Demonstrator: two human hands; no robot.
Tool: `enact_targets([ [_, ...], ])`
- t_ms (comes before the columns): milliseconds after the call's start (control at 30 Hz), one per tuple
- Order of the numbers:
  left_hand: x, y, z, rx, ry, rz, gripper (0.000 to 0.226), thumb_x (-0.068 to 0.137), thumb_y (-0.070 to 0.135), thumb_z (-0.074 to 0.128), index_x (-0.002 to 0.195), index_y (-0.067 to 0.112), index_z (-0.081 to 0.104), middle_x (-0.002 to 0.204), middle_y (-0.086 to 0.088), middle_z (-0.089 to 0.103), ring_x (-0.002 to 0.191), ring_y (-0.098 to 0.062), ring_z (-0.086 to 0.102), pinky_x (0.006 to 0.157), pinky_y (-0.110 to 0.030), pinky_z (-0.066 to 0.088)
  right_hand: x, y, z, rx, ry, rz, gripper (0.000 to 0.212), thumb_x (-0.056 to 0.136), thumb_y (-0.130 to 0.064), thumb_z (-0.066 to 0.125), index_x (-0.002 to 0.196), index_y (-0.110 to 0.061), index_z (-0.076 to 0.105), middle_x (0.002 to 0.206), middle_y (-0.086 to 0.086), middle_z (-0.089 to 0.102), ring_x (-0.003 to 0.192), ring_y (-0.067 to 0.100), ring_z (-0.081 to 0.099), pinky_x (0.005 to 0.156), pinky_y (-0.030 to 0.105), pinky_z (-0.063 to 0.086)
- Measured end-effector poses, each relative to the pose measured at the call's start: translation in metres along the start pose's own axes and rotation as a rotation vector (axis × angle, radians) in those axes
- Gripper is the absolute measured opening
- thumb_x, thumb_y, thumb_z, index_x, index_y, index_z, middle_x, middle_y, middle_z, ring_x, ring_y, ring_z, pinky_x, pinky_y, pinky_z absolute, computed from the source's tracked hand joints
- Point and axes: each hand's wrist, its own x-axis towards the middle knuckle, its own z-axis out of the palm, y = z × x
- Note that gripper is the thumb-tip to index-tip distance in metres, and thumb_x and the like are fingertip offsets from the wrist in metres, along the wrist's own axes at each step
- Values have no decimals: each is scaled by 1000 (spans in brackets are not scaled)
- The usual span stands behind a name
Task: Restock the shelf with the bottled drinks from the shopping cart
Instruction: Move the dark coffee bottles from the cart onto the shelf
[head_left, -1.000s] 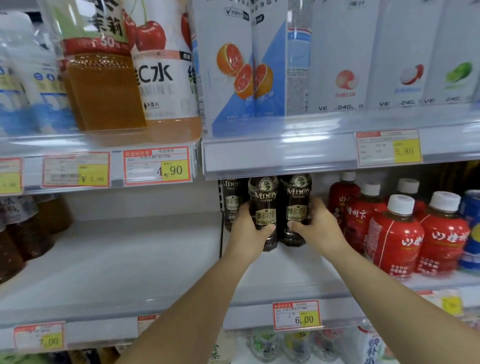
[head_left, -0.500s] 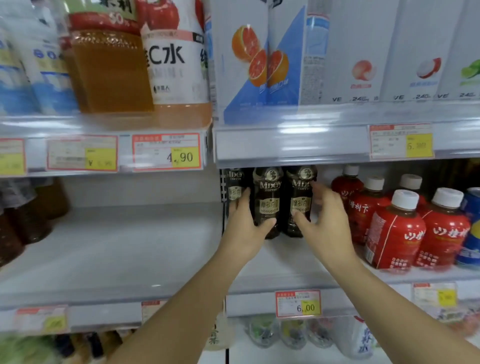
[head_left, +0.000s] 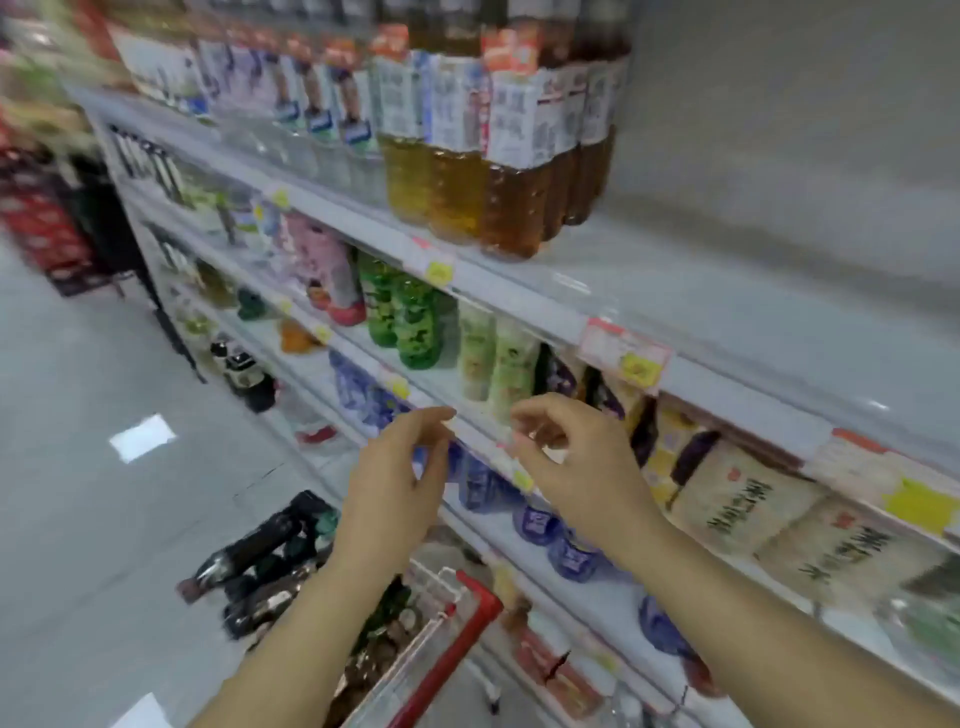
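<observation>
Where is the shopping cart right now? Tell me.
Head view, bottom centre: the red-rimmed shopping cart sits below the left hand, beside the shelves.

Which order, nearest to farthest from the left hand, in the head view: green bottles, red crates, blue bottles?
1. Blue bottles, just right of the left hand.
2. Green bottles, higher and farther along.
3. Red crates, far left, well beyond.

A smooth, pale grey floor (head_left: 93, 545) is seen on the left, much blurred. A bright white patch (head_left: 143, 437) is shown on it, well apart from the shelving (head_left: 519, 306). At the far left a red stack (head_left: 39, 223) of goods is set on the floor. The white shelving is ranged along the right, and a plain grey wall (head_left: 779, 104) is seen above it.
</observation>
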Motion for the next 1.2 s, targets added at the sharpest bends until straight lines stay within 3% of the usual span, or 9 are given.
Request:
enact_targets([
  [167, -63, -138, -40, 114, 20, -442, 28, 94, 16, 51, 119, 27, 57, 97, 17, 61, 93, -4, 60, 74, -18, 43, 25, 19, 138, 28, -330, 128, 20, 88, -17, 60, 108, -17, 64, 96, -5, 66, 87, 11, 61, 82, 31, 51],
  [400, -130, -279, -35, 186, -96, -791, 32, 93, 17, 51, 124, 24, 55, 115, 8, 63, 102, -9, 58, 85, -23, 45, 24, 84, 306, -47, -675, 297, 27, 86, -16, 62, 112, -15, 62, 92, -6, 61, 72, 2, 54, 76, 25, 46],
  [500, -144, -323, -16, 195, -191, -867, 36, 92, 19, 52, 128, 22, 53, 124, 4, 59, 113, -14, 55, 93, -28, 45, 14, 125, 363, -60, -796, 411, 38, 87, -22, 63, 123, -13, 56, 118, 4, 62, 95, 13, 59, 87, 27, 45],
  [633, -167, -371, 19, 209, -350, -872, 41, 93, 23, 53, 133, 23, 47, 130, 2, 51, 118, -15, 49, 94, -26, 41, -1, 171, 424, -144, -931, 555, 60, 88, -29, 61, 140, -12, 36, 140, 10, 46, 124, 26, 47, 95, 31, 38],
  [767, -179, -392, 42, 267, -394, -801, 46, 91, 27, 55, 136, 25, 43, 135, 4, 46, 120, -17, 46, 99, -29, 39, -6, 198, 456, -104, -904, 667, 53, 91, -32, 57, 137, -12, 40, 138, 9, 47, 122, 26, 47, 85, 24, 33],
  [900, -177, -400, 53, 446, -436, -737, 61, 88, 41, 57, 142, 29, 32, 140, 6, 42, 121, -22, 43, 98, -33, 38, -4, 204, 458, 11, -760, 706, 32, 86, -33, 64, 113, -18, 57, 120, 8, 61, 104, 24, 59, 84, 32, 45],
  [967, -175, -399, 55, 498, -408, -726, 69, 85, 47, 59, 144, 29, 28, 140, 7, 43, 119, -24, 44, 96, -33, 38, -2, 191, 449, 93, -714, 637, 24, 84, -31, 67, 105, -23, 58, 107, 1, 65, 98, 18, 61, 79, 28, 46],
  [1100, -170, -389, 48, 264, -225, -776, 67, 78, 42, 71, 135, 30, 37, 126, 8, 52, 111, -15, 51, 91, -30, 45, 7, 135, 427, 110, -675, 307, 27, 76, -33, 73, 100, -32, 59, 96, -14, 64, 88, 5, 60, 76, 19, 48],
  [1200, -166, -369, 26, 66, -13, -799, 58, 75, 34, 75, 123, 41, 44, 110, 18, 53, 98, -2, 54, 82, -21, 48, 25, 96, 415, 212, -687, 267, 37, 71, -38, 76, 104, -35, 58, 95, -17, 61, 84, 3, 62, 70, 11, 48],
])
